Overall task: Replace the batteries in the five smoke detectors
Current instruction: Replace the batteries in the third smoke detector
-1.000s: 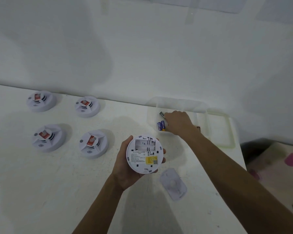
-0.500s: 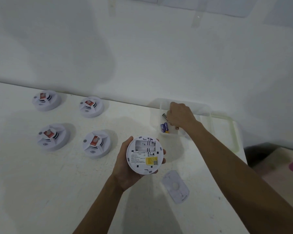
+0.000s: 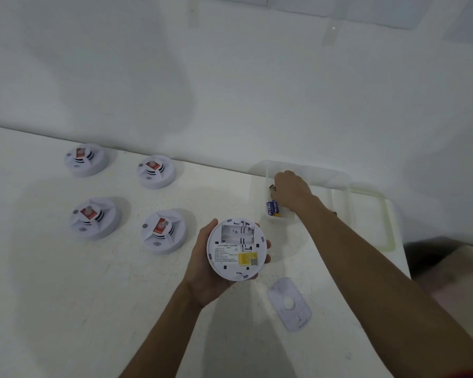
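Note:
My left hand (image 3: 202, 271) grips a white smoke detector (image 3: 235, 249) turned back side up, its battery bay open and empty, a yellow label below it. My right hand (image 3: 291, 190) reaches into a clear plastic box (image 3: 342, 203) at the back right and pinches a battery (image 3: 272, 188) at its fingertips. More blue and yellow batteries (image 3: 273, 208) lie in the box just below that hand. The detector's white cover plate (image 3: 289, 304) lies flat on the table near my right forearm.
Several other white smoke detectors sit face up at the left in two rows, among them ones at the back left (image 3: 85, 159), the front left (image 3: 93, 216) and nearest my left hand (image 3: 163, 230). A white wall runs behind the white table (image 3: 66, 296). The table's right edge drops off past the box.
My right hand has moved slightly back inside the box, with a battery at its fingertips throughout. The left hand keeps the detector in the same place.

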`<action>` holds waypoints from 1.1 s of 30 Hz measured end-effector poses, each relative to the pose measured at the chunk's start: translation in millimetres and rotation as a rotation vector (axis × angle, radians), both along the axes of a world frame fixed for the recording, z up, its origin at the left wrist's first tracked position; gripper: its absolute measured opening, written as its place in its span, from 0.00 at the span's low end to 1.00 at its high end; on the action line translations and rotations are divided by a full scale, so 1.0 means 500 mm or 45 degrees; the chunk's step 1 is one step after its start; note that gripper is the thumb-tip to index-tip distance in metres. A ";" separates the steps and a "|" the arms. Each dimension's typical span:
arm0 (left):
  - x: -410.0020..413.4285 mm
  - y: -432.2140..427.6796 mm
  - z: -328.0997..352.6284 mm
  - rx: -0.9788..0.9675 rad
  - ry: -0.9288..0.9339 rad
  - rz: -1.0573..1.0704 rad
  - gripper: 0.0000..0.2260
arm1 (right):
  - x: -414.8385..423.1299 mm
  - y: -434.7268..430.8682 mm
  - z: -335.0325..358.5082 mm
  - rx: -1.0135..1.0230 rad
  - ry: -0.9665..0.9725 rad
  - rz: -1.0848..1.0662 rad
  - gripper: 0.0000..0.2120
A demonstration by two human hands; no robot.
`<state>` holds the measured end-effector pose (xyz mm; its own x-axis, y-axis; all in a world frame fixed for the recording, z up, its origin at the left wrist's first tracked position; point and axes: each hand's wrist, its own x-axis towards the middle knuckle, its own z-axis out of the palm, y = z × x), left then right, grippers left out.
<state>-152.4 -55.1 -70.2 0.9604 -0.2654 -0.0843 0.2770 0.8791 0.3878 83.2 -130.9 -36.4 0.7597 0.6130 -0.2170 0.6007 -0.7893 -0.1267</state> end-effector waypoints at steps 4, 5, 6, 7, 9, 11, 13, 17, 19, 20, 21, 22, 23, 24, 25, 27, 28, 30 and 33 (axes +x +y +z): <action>-0.004 0.001 0.006 0.023 0.061 0.031 0.31 | -0.004 -0.004 -0.006 0.038 0.002 -0.016 0.06; -0.004 0.001 0.009 0.014 0.061 0.033 0.31 | -0.004 -0.006 -0.005 0.068 -0.010 -0.023 0.05; -0.004 0.000 0.010 0.018 0.065 0.032 0.31 | -0.004 -0.009 -0.004 0.108 -0.022 -0.035 0.05; -0.003 -0.001 0.010 0.037 0.065 0.033 0.31 | -0.005 -0.013 -0.002 0.168 -0.026 -0.054 0.05; -0.003 -0.001 0.008 0.043 0.023 0.032 0.32 | -0.008 -0.022 0.006 0.366 0.028 -0.133 0.07; -0.003 -0.001 0.006 0.027 0.005 0.038 0.32 | -0.019 -0.034 0.017 0.616 0.131 -0.227 0.07; -0.004 0.000 0.008 0.026 0.025 0.017 0.32 | -0.038 -0.049 0.033 0.881 0.270 -0.310 0.06; -0.012 -0.008 0.015 0.054 0.098 0.043 0.31 | -0.113 -0.088 0.089 1.375 0.585 -0.447 0.05; -0.012 -0.014 0.021 0.048 0.139 0.058 0.31 | -0.161 -0.109 0.116 1.542 0.726 -0.487 0.07; -0.013 -0.017 0.023 0.054 0.144 0.064 0.31 | -0.185 -0.118 0.126 1.596 0.777 -0.486 0.09; -0.014 -0.020 0.026 0.067 0.143 0.074 0.31 | -0.207 -0.126 0.135 1.620 0.794 -0.472 0.10; -0.016 -0.023 0.030 0.086 0.146 0.091 0.31 | -0.229 -0.134 0.143 1.610 0.764 -0.445 0.12; -0.017 -0.026 0.035 0.107 0.161 0.118 0.31 | -0.250 -0.140 0.150 1.578 0.694 -0.406 0.13; -0.021 -0.029 0.038 0.130 0.179 0.148 0.31 | -0.271 -0.145 0.156 1.543 0.606 -0.351 0.14; -0.025 -0.033 0.043 0.152 0.190 0.173 0.31 | -0.290 -0.151 0.159 1.514 0.527 -0.288 0.14; -0.031 -0.043 0.050 0.209 0.221 0.223 0.27 | -0.323 -0.161 0.162 1.440 0.399 -0.154 0.13; -0.033 -0.048 0.055 0.238 0.239 0.263 0.24 | -0.337 -0.164 0.160 1.382 0.332 -0.081 0.11; -0.037 -0.058 0.065 0.266 0.216 0.338 0.21 | -0.354 -0.168 0.149 1.273 0.169 0.073 0.07; -0.057 -0.072 0.080 0.249 0.060 0.349 0.21 | -0.366 -0.172 0.127 1.164 -0.076 0.244 0.07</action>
<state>-180.7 -90.9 -30.5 0.9876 0.0280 -0.1542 0.0621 0.8335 0.5490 -99.8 -216.7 27.1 0.6226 0.6420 0.4474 0.7357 -0.2854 -0.6142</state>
